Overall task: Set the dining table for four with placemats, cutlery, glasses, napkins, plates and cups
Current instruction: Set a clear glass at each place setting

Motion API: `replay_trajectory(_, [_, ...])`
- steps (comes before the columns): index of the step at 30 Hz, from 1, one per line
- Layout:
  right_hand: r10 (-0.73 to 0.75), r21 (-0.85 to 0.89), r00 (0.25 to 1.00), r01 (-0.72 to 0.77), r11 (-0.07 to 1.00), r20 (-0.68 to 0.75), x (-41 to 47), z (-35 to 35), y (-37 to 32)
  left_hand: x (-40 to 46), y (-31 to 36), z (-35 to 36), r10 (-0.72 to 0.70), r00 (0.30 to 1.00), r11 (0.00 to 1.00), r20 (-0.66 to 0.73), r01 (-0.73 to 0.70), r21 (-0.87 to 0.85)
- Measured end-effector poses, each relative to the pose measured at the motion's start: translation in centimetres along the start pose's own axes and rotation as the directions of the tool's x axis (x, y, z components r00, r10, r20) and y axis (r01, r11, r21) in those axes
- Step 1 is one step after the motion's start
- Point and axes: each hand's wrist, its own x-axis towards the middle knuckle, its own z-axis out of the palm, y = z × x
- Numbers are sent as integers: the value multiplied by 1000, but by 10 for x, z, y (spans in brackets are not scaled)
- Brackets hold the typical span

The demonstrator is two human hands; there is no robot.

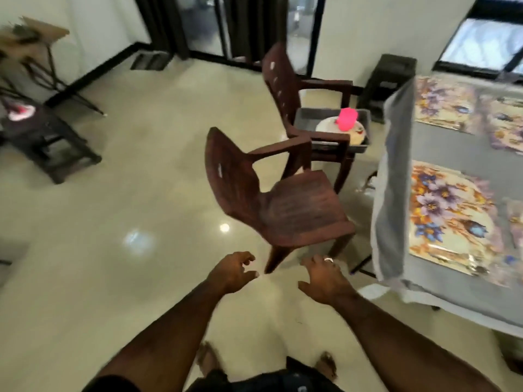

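at 9 o'clock in the head view stands a dark stool point(51, 142) with a folding desk point(31, 38) behind it at 10 o'clock, neither showing any tableware that can be made out. near the centre the near chair point(271, 199) has a bare seat. just past it at 1 o'clock, the far chair point(297, 89) carries a grey tray point(305, 114) holding what looks like a stack of white plates point(328, 127) with a pink cup point(347, 118) on top (blur hides anything else in it). at 3 o'clock the dining table point(441, 295), under a grey cloth, bears floral placemats point(450, 216); 2 show in full on the near side and parts of 2 more at the right edge, so the placemat step looks done for 4 places. no cutlery, glasses, napkins, plates or cups are seen on the table, so most of the setting appears left to do, and the plates and cup on the tray look like the next things to fetch.

at 6 o'clock both arms reach forward over the floor. the left hand point(232, 274) has loosely curled fingers and grips nothing. the right hand point(325, 281), with a ring on 1 finger, is spread and relaxed, also holding and touching nothing. both hang short of the near chair, well apart from the tray.
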Motion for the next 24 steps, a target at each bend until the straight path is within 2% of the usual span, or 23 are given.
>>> replay_trajectory(7, [-90,-19,982,94,995,168,68,28,-198,-43,-188,-77,-134,990,987,-37,130,-89])
replay_trajectory(12, [-139,-1,976,141,990,166,116,10,-298,-43,-260,-134,-206,975,972,-88,194,-135])
replay_trajectory(17, [-127,19,977,125,992,173,194,-7,-345,-4,-307,-194,-248,963,958,-110,227,-178])
replay_trajectory(24, [-121,3,973,123,992,194,337,-26,-392,83,-367,-287,-305,950,945,-71,292,-150])
